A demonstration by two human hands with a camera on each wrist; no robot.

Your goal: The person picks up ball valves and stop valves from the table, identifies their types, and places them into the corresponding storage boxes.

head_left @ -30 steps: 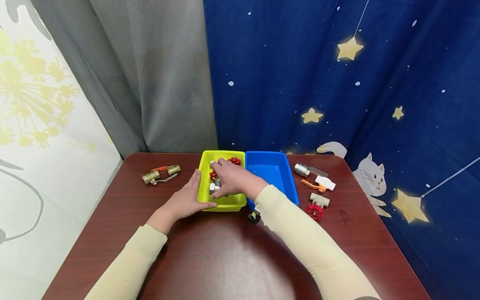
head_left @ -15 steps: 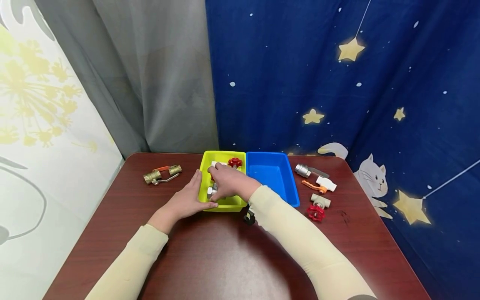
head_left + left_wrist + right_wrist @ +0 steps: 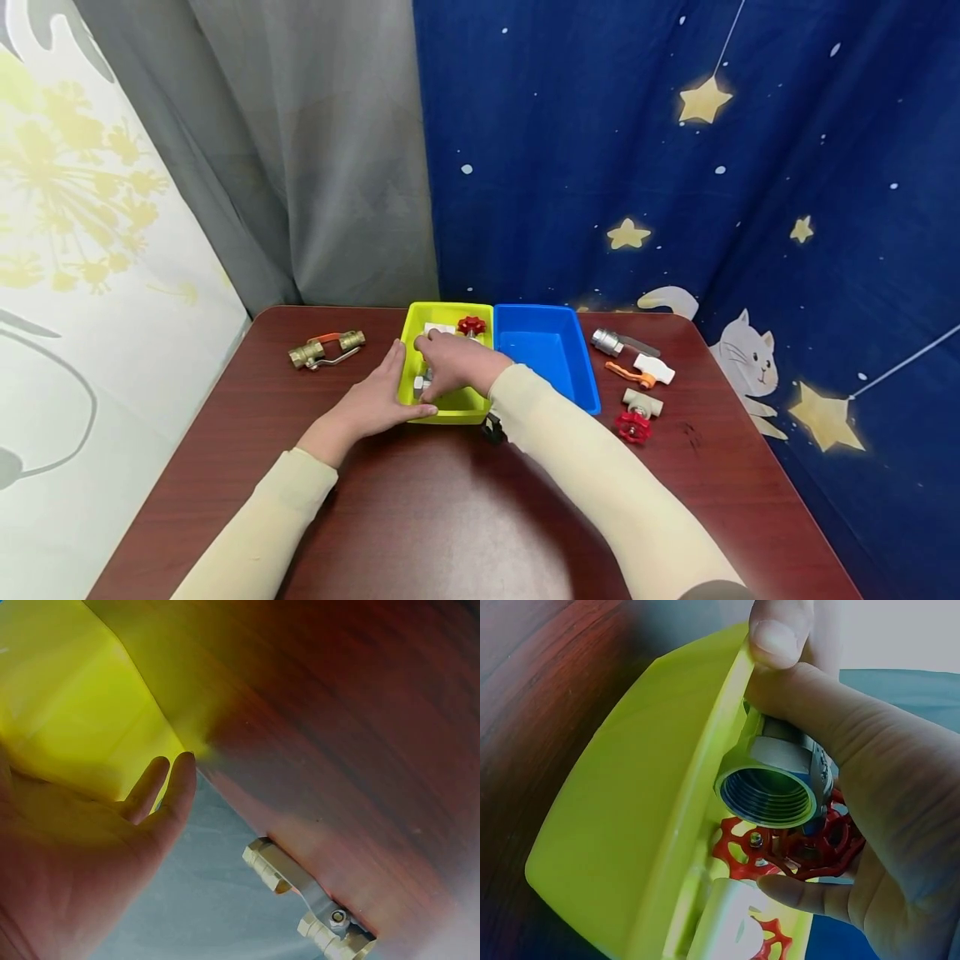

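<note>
My left hand [image 3: 372, 402] rests along the yellow tray [image 3: 450, 307], fingers straight at its left side and thumb over the front rim. Reaching into that tray, my right hand [image 3: 459, 365] holds a silver ball valve [image 3: 769, 787] between the thumb and curled fingers; its threaded opening faces the right wrist camera. One fingertip touches a red handwheel [image 3: 832, 844] behind the valve. Another red handwheel [image 3: 735, 859] and a white valve body [image 3: 724, 922] lie alongside. A further red handwheel [image 3: 472, 326] shows near the tray's far right corner.
A blue tray [image 3: 543, 350] abuts the yellow one. Two brass ball valves [image 3: 307, 355] lie at left. On the right are a silver valve [image 3: 609, 342], a white valve with orange handle [image 3: 652, 369] and a beige valve with red handwheel [image 3: 641, 406]. Curtains hang behind.
My right hand has moved slightly left and down inside the yellow tray, and the silver ball valve has shifted left with it. More of the far red handwheel shows. The left hand stays in place.
</note>
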